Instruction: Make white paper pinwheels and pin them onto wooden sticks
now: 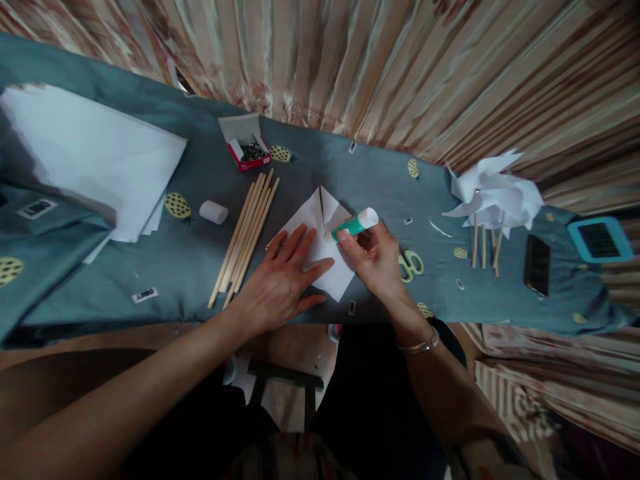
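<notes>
A square of white paper [338,279], with a slit running in from its far corner, lies on the cloth in front of me. Spread flat on its left part is my left hand [285,277], fingers apart. My right hand [375,257] grips a green and white glue stick [356,224], its tip at the paper near the slit. Beside that hand lie scissors with pale green handles [411,265], their blades partly hidden. The white glue stick cap [213,212] rests on its side to the left, beyond a bundle of wooden sticks [249,230].
Stacked white sheets [100,153] lie at the left. An open red and white box [249,150] holds small dark metal pieces. Several paper pinwheels on sticks [493,190], a phone [537,265] and a blue-framed device [599,240] lie at the right. Curtains [320,67] hang behind the table.
</notes>
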{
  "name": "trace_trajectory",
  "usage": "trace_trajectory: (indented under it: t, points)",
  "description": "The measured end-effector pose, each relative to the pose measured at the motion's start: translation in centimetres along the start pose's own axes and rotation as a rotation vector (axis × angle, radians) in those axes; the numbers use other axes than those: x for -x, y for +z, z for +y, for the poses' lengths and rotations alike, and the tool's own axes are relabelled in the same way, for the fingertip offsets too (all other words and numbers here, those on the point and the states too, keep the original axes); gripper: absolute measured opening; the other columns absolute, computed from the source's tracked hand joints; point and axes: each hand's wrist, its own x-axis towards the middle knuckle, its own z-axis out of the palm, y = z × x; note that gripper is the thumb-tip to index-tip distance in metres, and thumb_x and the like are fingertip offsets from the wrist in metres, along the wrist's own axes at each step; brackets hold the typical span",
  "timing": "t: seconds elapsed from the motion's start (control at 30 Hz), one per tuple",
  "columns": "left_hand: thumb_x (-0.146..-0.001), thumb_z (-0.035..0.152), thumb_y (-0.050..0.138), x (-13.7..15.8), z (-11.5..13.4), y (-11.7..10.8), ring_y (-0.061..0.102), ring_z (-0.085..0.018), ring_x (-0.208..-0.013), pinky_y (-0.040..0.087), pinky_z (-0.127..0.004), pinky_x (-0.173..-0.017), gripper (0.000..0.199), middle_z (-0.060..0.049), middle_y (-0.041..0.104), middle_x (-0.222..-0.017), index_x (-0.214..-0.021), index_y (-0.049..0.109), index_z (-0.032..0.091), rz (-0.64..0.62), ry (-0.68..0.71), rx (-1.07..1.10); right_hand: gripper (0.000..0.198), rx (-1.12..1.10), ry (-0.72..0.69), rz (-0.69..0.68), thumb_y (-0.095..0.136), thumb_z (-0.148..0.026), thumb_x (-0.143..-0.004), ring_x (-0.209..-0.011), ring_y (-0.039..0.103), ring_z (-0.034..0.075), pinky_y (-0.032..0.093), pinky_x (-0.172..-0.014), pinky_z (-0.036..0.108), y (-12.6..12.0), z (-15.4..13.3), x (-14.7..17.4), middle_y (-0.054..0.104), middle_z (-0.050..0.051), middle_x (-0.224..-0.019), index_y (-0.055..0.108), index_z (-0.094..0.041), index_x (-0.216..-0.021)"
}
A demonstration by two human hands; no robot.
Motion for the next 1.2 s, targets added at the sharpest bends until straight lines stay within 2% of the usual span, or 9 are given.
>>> trace_trajectory:
  t: [0.1, 0.7, 1.2]
  points:
    - [-0.088, 0.05, 0.064, 0.0, 0.0, 0.0, 0.026, -0.043, -0.147, 0.025, -0.062, -0.116, 0.057, -0.02, 0.033, -0.157, -0.138, 0.053, 0.026, -0.006, 0.0, -0.006, 0.027, 0.035, 0.014, 0.058, 0.067, -0.048, -0.084, -0.069, 0.063, 0.016, 0.049, -0.066, 0.031, 0.1, -0.7, 0.2, 0.067, 0.0, -0.073, 0.061, -0.022, -0.092]
    - [-0.087, 0.051, 0.064, -0.2, 0.2, -0.4, 0.028, -0.041, -0.146, 0.027, -0.061, -0.116, 0.057, -0.016, 0.036, -0.157, -0.138, 0.053, 0.027, -0.026, -0.019, -0.017, 0.024, 0.114, -0.038, 0.018, 0.064, -0.045, -0.086, -0.068, 0.063, 0.016, 0.05, -0.068, 0.032, 0.3, -1.5, 0.2, 0.067, -0.001, -0.073, 0.059, -0.022, -0.09]
    - [-0.088, 0.053, 0.063, -0.1, 0.2, -0.1, 0.027, -0.043, -0.146, 0.026, -0.062, -0.115, 0.063, -0.018, 0.031, -0.159, -0.143, 0.048, 0.026, -0.016, -0.008, -0.042, 0.019, 0.158, -0.099, -0.033, 0.062, -0.04, -0.087, -0.064, 0.063, 0.015, 0.047, -0.059, 0.027, 0.2, -2.5, 0.2, 0.065, -0.002, -0.069, 0.058, -0.022, -0.091]
